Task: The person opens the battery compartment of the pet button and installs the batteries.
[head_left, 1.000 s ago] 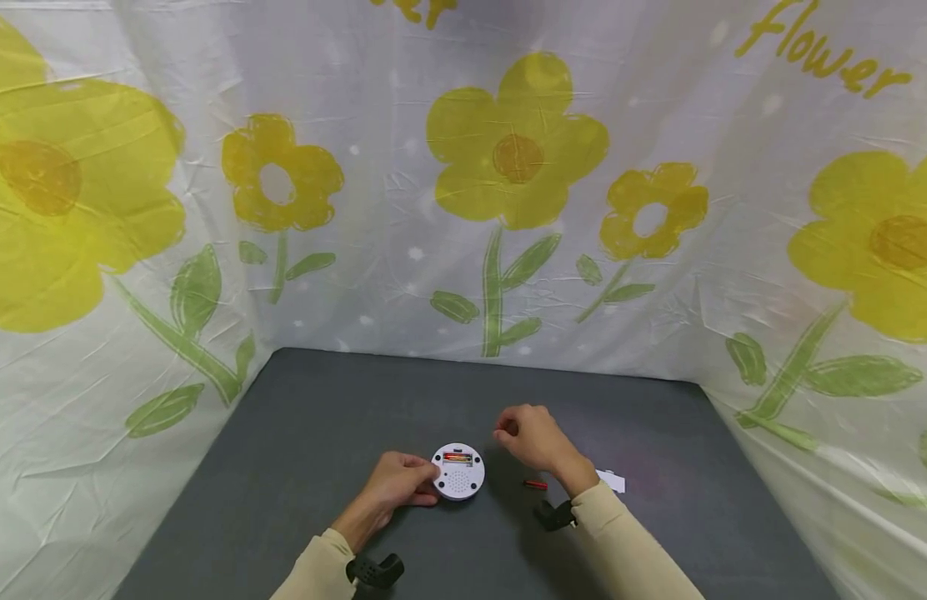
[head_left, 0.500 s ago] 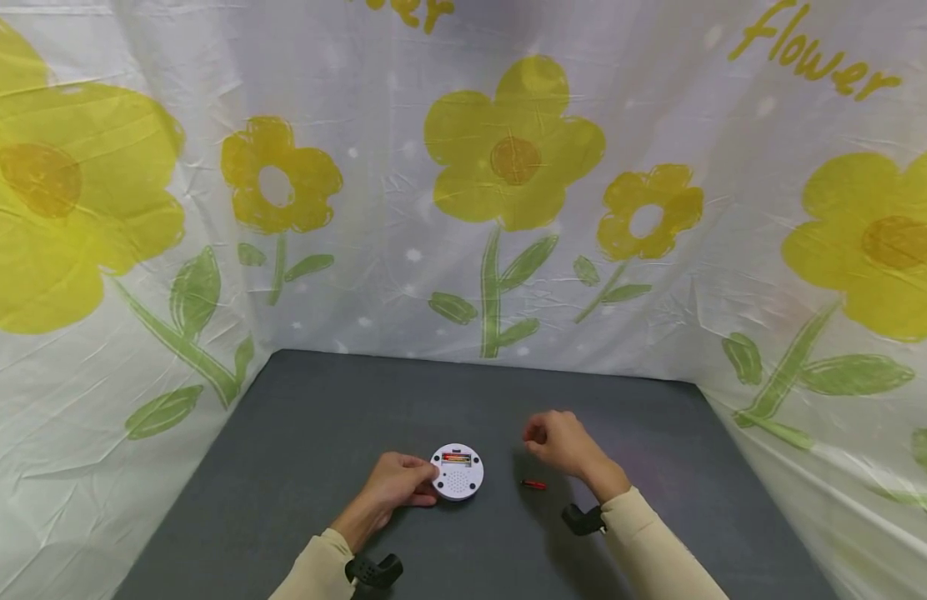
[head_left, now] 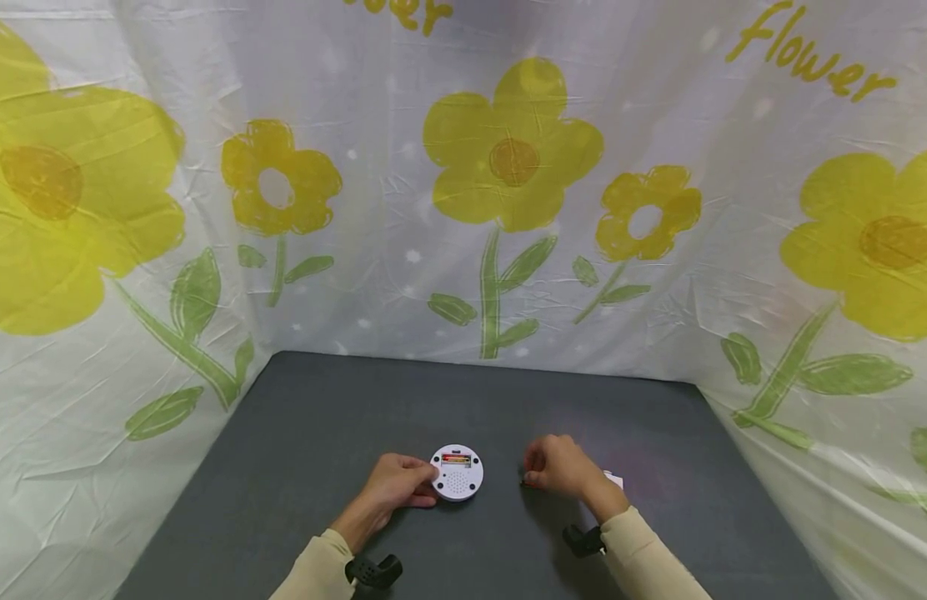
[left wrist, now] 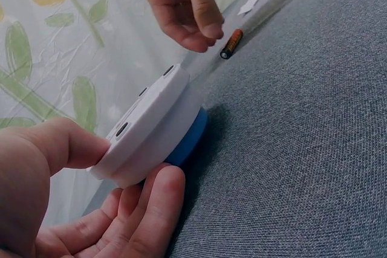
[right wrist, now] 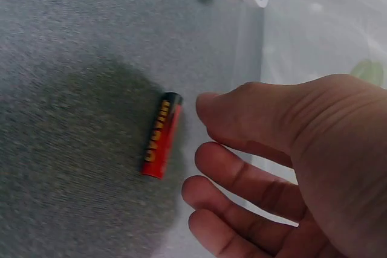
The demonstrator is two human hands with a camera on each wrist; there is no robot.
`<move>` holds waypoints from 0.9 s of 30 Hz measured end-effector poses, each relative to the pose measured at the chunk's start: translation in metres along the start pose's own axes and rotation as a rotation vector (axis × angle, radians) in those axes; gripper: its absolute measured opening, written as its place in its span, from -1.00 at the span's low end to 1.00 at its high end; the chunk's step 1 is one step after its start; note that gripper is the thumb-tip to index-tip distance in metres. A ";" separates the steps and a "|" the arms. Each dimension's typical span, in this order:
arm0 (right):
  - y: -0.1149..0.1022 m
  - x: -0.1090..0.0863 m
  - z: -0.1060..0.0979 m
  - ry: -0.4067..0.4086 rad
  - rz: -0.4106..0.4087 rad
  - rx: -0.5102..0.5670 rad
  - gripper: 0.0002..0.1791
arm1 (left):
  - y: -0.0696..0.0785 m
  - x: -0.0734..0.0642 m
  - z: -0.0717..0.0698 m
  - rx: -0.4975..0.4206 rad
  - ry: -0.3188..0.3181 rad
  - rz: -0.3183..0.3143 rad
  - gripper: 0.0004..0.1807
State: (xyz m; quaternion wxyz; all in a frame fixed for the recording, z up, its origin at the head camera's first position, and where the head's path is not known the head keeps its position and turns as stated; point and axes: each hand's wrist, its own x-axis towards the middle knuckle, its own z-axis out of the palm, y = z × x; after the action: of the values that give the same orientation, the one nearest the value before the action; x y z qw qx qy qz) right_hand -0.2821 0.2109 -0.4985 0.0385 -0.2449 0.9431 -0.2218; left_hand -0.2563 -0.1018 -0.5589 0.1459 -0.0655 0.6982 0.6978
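Observation:
My left hand [head_left: 399,483] pinches the edge of a round white device [head_left: 458,485], thumb on top and fingers underneath. Its upturned face has small dark feet, speaker holes and a battery slot with one red-and-gold battery [head_left: 456,458] in it. A blue underside [left wrist: 188,139] shows in the left wrist view. To the right, my right hand [head_left: 564,468] hovers beside a loose red-and-black battery [right wrist: 162,136] on the table. Its fingers are loosely bent, with a gap between the fingertips and that battery in the right wrist view.
A small white flat piece [left wrist: 250,4] lies beyond the loose battery, partly behind the right hand in the head view. The dark grey table [head_left: 343,408] is bordered by a white curtain [head_left: 373,292] printed with yellow flowers.
My right hand has moved rightward from near the device, then down to the loose battery, which it now mostly covers in the head view. The left hand and device have stayed put.

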 end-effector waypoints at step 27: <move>0.010 -0.008 0.027 0.096 -0.072 0.032 -0.78 | 0.000 0.000 0.000 -0.007 0.003 -0.002 -0.70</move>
State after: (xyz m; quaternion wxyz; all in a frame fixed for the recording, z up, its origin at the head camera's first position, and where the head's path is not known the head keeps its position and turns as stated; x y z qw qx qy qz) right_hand -0.2745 0.2118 -0.5274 -0.0106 -0.2672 0.9307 -0.2497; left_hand -0.2560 -0.1017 -0.5589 0.1456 -0.0677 0.6960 0.6999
